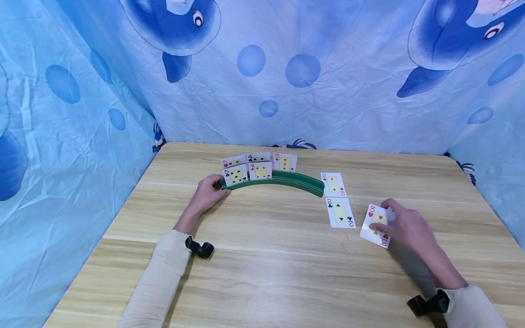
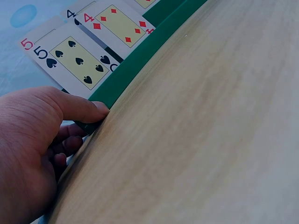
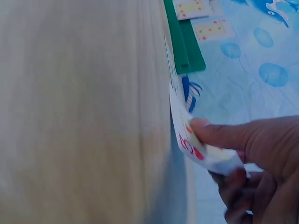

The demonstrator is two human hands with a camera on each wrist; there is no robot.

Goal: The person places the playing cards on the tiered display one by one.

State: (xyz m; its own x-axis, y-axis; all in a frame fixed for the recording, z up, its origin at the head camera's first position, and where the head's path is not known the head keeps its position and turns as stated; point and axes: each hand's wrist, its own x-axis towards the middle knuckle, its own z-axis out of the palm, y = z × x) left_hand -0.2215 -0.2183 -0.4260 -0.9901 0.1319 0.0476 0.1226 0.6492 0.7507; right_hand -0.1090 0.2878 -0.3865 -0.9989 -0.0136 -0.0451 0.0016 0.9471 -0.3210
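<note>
At its left end, a curved green card holder (image 1: 295, 181) is gripped by my left hand (image 1: 208, 193), thumb on the front edge in the left wrist view. The holder's front row has a five of spades (image 1: 235, 175) and a four of diamonds (image 1: 260, 171). Behind them stand a five of hearts (image 1: 233, 161), a black four (image 1: 258, 157) and a three of diamonds (image 1: 285, 162). My right hand (image 1: 410, 228) pinches a three of hearts (image 1: 368, 230), thumb across its face. The right wrist view shows this card bent and tilted over the table.
A two of diamonds (image 1: 333, 184) lies face up by the holder's right end, with a two of clubs (image 1: 340, 212) just in front of it. The wooden table (image 1: 266, 273) is backed by a blue dolphin-print cloth (image 1: 328, 114), which also hangs along both sides.
</note>
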